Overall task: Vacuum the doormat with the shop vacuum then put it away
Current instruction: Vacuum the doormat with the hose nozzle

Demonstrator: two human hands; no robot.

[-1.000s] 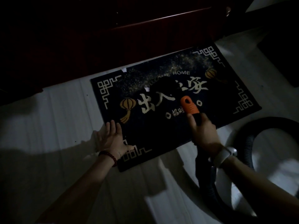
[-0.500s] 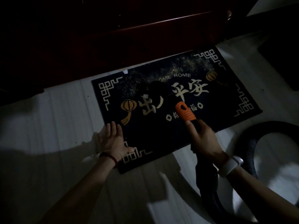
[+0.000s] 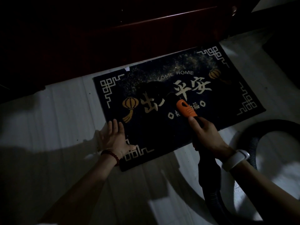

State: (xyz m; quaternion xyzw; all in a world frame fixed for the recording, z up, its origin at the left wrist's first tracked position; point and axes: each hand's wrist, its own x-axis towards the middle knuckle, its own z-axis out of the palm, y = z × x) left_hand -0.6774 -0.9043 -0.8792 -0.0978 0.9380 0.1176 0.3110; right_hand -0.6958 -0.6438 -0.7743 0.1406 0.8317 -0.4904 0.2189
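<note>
Doormat [image 3: 162, 127], dark with pale corner frets, gold lanterns and light characters, is being kept flat on the pale floor [image 3: 48, 119], its far long edge lying along the foot of a dark red door [image 3: 129, 38]. A band of fine pale grit [image 3: 186, 64] is being shown across the mat's far half, thickest toward the far right corner, and a small white scrap [image 3: 127, 68] is lying at the mat's far edge.

The mat's near left corner is being pressed down by the left hand [image 3: 113, 138], which is spread flat with straight fingers, the thumb resting on the fret pattern and the fingers lying along the mat's left border. A dark red bead bracelet [image 3: 111, 155] is being worn on that wrist.

The orange nozzle [image 3: 185, 108] of the shop vacuum is being held over the mat's middle, just nearer than the large characters, partly covering the row of small ones. The black tube just behind the nozzle is being gripped by the right hand [image 3: 206, 135], its fingers curled round the tube and the thumb laid along the top toward the orange part. A white watch [image 3: 235, 159] is being worn on that wrist.

From under the right hand, the black ribbed hose [image 3: 212, 197] is being led off the mat's near edge and across the floor, looping round to the mat's right.
</note>
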